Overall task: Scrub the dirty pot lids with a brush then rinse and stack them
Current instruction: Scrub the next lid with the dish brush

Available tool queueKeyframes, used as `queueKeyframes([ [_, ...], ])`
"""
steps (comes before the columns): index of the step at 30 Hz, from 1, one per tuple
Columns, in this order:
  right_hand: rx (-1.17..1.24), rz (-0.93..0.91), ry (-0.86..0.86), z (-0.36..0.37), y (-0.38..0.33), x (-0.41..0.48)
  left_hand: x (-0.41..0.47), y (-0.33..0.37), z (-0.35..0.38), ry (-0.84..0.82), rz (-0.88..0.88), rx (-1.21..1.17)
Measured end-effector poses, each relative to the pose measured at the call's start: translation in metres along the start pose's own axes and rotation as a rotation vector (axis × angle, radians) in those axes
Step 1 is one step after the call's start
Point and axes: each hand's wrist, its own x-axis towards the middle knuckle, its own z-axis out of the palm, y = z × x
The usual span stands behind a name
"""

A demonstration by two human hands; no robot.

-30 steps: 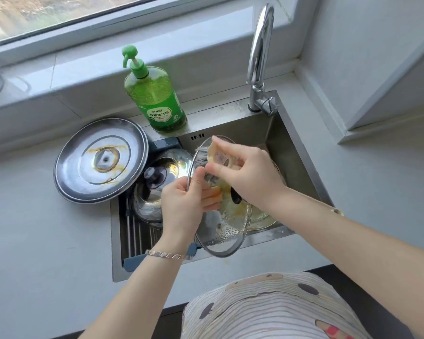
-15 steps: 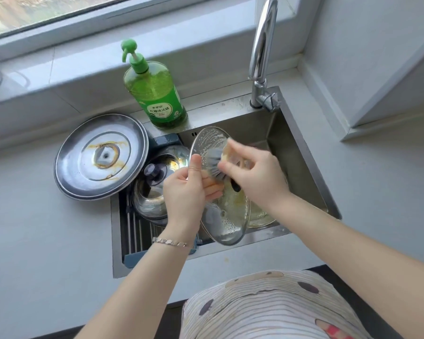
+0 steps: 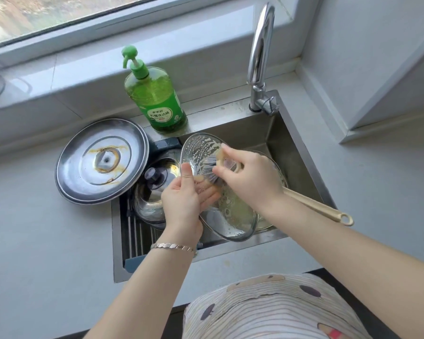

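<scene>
Pale grey counter (image 3: 47,241) surrounded a steel sink (image 3: 301,165) under a window sill, with a green soap bottle (image 3: 157,99) beside the tap (image 3: 260,57). Over the basin, the left hand (image 3: 181,199) gripped a soapy glass lid (image 3: 230,211) tilted on edge, thumb on its rim. The right hand (image 3: 252,177) was closed around a beige brush (image 3: 316,206), bristles pressed to the glass. A stained steel lid (image 3: 101,160) lay on the counter's edge; another knobbed lid (image 3: 152,189) sat on the sink rack.

The round steel lid (image 3: 102,160) carries brownish-yellow stains around its centre. The dish-soap bottle (image 3: 157,99) is bright green, the long-handled brush (image 3: 313,204) beige, and the garment (image 3: 274,307) white with thin stripes and dark spots.
</scene>
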Motion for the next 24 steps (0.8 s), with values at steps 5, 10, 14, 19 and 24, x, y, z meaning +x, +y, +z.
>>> queueKeyframes([
  [5,-0.07,-0.332,-0.067,0.015,-0.005,-0.036,0.003,0.0,-0.012,-0.042,-0.061,-0.032],
  [10,-0.087,-0.047,-0.066,0.004,-0.002,0.01,-0.001,-0.003,-0.005,-0.085,-0.067,-0.045],
  [14,-0.055,-0.255,-0.154,0.002,-0.017,-0.005,-0.003,-0.003,-0.008,-0.118,-0.038,-0.007],
  [19,-0.115,-0.172,-0.191,-0.011,0.003,0.006,-0.003,-0.004,-0.011,-0.109,-0.018,0.05],
  [24,-0.08,-0.484,-0.04,0.013,-0.001,-0.027,0.006,0.001,-0.013,-0.067,-0.053,0.024],
])
